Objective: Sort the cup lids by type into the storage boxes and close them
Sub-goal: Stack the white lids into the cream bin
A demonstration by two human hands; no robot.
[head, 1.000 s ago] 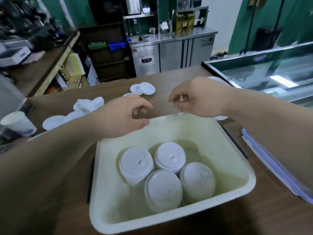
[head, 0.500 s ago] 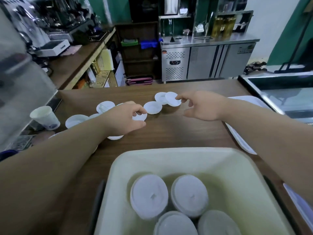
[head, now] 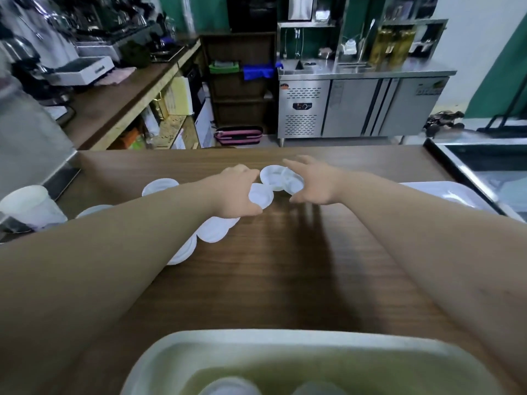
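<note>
Wooden café counter [head: 285,266]: left hand [head: 236,192] pinches one lid [head: 261,195], right hand [head: 313,181] spread over lids [head: 281,178].

Green walls [head: 211,12], steel counter [head: 365,106], wooden shelves [head: 239,89]

Dark wood table [head: 285,275] has white cup lids [head: 212,230] scattered mid-left, a paper cup [head: 28,206] far left, a white tray [head: 445,192] on the right, and a pale storage box [head: 285,346] at the near edge.

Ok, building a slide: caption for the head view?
Left hand and right hand reach loose lids on the counter, past the box.
</note>
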